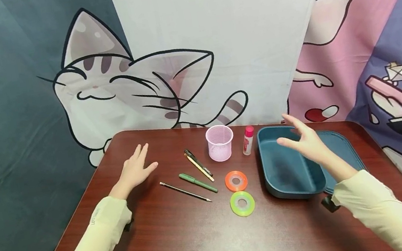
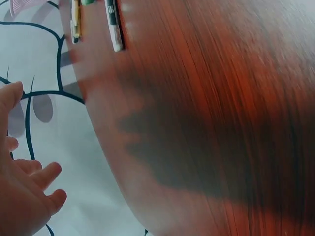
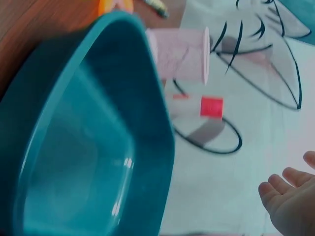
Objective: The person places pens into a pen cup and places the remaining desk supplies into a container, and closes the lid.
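Note:
My left hand point(image 1: 135, 170) hovers over the left side of the table with its fingers spread, holding nothing; its shadow falls on the wood in the left wrist view. Nearest to it lies a pencil point(image 1: 185, 192), with a green pen point(image 1: 198, 182) beside it. Farther back are a black pen point(image 1: 199, 163) and a thin beige pen point(image 1: 200, 168). My right hand point(image 1: 306, 142), empty and with fingers extended, is over the right rim of a blue rectangular container point(image 1: 287, 193). A blue lid point(image 1: 339, 150) is partly hidden behind that hand and the container.
Between the hands stand a pink mesh cup point(image 1: 220, 144) and a glue stick point(image 1: 248, 141) with a red cap. In front of them lie an orange ring-shaped roll point(image 1: 235, 173) and a green one point(image 1: 244, 212). A printed cloth point(image 1: 241, 28) hangs behind the table point(image 1: 188, 249).

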`<state>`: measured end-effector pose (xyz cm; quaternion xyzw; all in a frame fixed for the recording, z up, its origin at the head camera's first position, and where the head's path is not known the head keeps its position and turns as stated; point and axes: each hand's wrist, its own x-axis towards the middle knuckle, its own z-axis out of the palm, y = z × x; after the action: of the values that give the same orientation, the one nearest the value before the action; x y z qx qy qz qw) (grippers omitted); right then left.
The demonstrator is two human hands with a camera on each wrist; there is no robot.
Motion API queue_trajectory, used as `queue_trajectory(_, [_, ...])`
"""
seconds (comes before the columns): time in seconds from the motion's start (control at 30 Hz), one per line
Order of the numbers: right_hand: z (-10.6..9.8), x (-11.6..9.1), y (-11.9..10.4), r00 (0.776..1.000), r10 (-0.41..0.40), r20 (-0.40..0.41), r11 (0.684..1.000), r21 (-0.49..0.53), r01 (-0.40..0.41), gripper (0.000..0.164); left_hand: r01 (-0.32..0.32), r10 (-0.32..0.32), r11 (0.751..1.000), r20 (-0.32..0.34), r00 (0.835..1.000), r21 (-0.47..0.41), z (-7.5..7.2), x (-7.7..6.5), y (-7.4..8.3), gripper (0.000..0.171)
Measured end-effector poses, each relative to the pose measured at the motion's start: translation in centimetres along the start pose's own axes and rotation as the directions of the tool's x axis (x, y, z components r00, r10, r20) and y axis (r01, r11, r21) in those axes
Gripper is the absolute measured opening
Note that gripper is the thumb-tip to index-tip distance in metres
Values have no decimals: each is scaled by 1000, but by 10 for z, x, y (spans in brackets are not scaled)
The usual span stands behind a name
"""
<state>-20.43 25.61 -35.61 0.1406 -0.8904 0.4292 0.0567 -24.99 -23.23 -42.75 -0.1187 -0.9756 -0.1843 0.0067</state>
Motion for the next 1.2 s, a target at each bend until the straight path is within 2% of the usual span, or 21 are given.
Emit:
queue_trajectory(0.23, [32,20,-10,999,-46,27,994,96,43,67,-43,43,996,3,999,-77,13,11,6,65])
queue_trajectory(0.4, [61,31,-19,997,-44,61,986,161,34,65,-63,64,995,12,998,-82,22,18,12,62])
queue_trajectory(0.53, [81,36,-28,996,-51,73,986,163,38,66,-70,71,995,19,997,-74,28,24,18,60])
queue_trajectory(0.73, [106,47,-30,998,-49,46,985,166,41,67,-86,88,995,30,996,-57,35,36,27,58])
queue_trajectory(1.07, [136,65,-22,998,52,-40,979,200,-43,65,-81,83,995,36,996,-57,48,51,39,55])
queue_trajectory(1.2, [149,71,-17,993,87,-85,982,177,-70,67,-66,69,995,36,997,-69,57,55,44,54])
